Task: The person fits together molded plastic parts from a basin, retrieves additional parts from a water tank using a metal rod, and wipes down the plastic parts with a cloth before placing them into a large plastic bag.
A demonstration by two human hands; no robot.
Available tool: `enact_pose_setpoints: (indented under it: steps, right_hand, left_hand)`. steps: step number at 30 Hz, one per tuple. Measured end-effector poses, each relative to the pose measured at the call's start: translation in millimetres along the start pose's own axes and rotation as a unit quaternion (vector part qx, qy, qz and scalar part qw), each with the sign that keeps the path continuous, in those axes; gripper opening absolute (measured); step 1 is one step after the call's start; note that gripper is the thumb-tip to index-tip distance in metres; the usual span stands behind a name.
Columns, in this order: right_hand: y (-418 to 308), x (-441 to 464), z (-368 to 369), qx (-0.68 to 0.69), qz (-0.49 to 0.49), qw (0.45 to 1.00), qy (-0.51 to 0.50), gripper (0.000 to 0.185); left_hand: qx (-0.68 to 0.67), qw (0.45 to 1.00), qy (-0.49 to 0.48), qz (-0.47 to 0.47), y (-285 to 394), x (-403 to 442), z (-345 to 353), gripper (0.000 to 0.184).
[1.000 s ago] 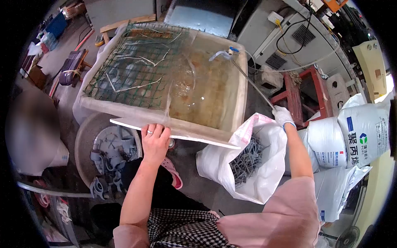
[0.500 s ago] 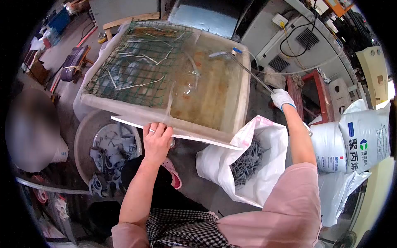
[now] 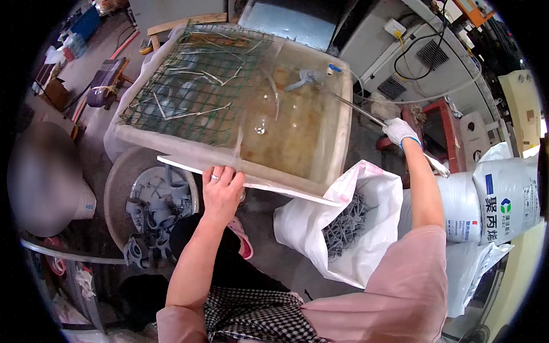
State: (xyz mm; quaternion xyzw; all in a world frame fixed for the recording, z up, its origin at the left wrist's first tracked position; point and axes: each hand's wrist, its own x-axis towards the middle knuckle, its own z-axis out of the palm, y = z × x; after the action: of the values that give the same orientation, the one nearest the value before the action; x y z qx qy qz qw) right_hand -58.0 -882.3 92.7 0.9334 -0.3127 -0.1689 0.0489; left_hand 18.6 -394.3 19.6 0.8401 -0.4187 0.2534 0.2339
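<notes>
My right hand, in a white glove, is closed around a long metal rod. The rod's far end reaches over the right rim into a tank of cloudy water. By that end lies a grey plastic piece at the water's surface; whether the rod touches it I cannot tell. My bare left hand, a ring on one finger, grips a white board along the tank's near side, fingers over its top edge. A green net with pale strips on it covers the tank's left half.
Below left stands a round tub holding several grey plastic fittings. An open white sack contains grey plastic scraps. Filled bags are stacked at right near a red frame. A blurred person is at left.
My right hand has shifted slightly right and up with the rod. The grey piece at its far end shows more fully above the water. My left hand stays on the board.
</notes>
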Motion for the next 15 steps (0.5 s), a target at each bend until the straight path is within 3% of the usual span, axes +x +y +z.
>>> enact_pose_setpoints:
  steps: [4,8,10,11,15]
  right_hand:
    - [-1.9,18.6,10.7,0.039,-0.027,0.999,-0.005,0.034]
    - [9.4,42.8,42.3,0.033,-0.117,0.993,-0.012,0.035]
    - [-11.7,20.6,31.6,0.199,-0.046,0.978,-0.034,0.034]
    - [-26.8,9.3,19.2,0.254,0.022,0.962,-0.096,0.033]
    - [-43.5,15.5,28.0,0.264,0.022,0.958,-0.108,0.033]
  left_hand:
    - [-0.001,1.0,-0.005,-0.001,0.5,0.1,-1.2,0.018]
    - [-0.008,1.0,0.002,0.0,-0.5,-0.2,0.5,0.019]
    - [-0.009,1.0,-0.001,-0.011,-0.7,-0.6,2.1,0.021]
    - [-0.01,1.0,0.001,-0.006,-0.4,1.4,0.8,0.02]
    - [0.002,1.0,0.002,-0.006,0.3,3.5,3.7,0.017]
